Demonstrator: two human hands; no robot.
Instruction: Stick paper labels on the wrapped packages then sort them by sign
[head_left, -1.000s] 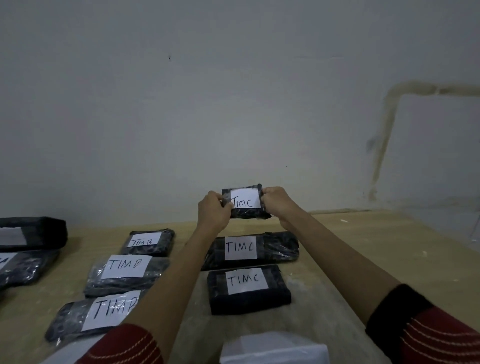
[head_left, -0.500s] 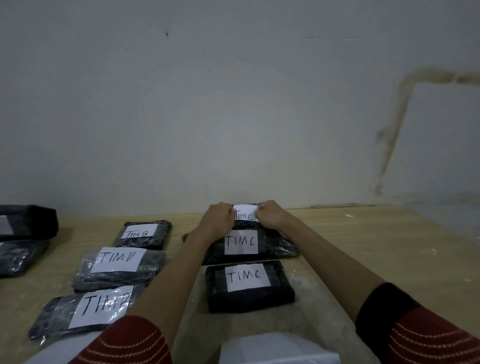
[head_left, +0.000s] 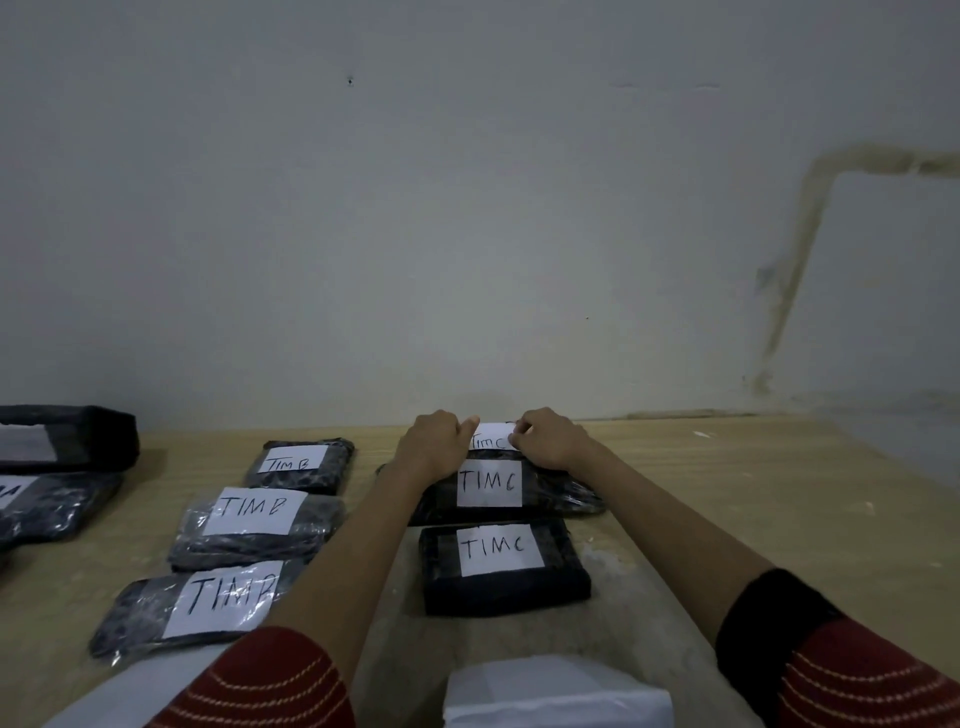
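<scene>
Table: the light wooden table (head_left: 727, 493) runs back to the pale plaster wall (head_left: 467, 208) behind everything.
Right column: the black film-wrapped near TIM C package (head_left: 504, 571) lies in front. The black film-wrapped middle TIM C package (head_left: 550, 493) lies just behind it. The black film-wrapped far TIM C package (head_left: 491, 440) lies at the middle one's back edge, nearest the wall.
Hands: the left hand (head_left: 434, 444) is on the far TIM C package's left end and the right hand (head_left: 550, 439) on its right end, fingers curled on it.
Left column: the dark film-wrapped near TIM B package (head_left: 197, 608), middle TIM B package (head_left: 254, 525) and far TIM B package (head_left: 301, 465) lie one behind another, left of the TIM C column.
Far left: the front dark wrapped package (head_left: 47, 504) and the rear dark wrapped package (head_left: 67, 436) lie apart from the TIM B column.
Near edge: a white paper sheet (head_left: 556, 691) lies before the near TIM C package, between the forearms.
</scene>
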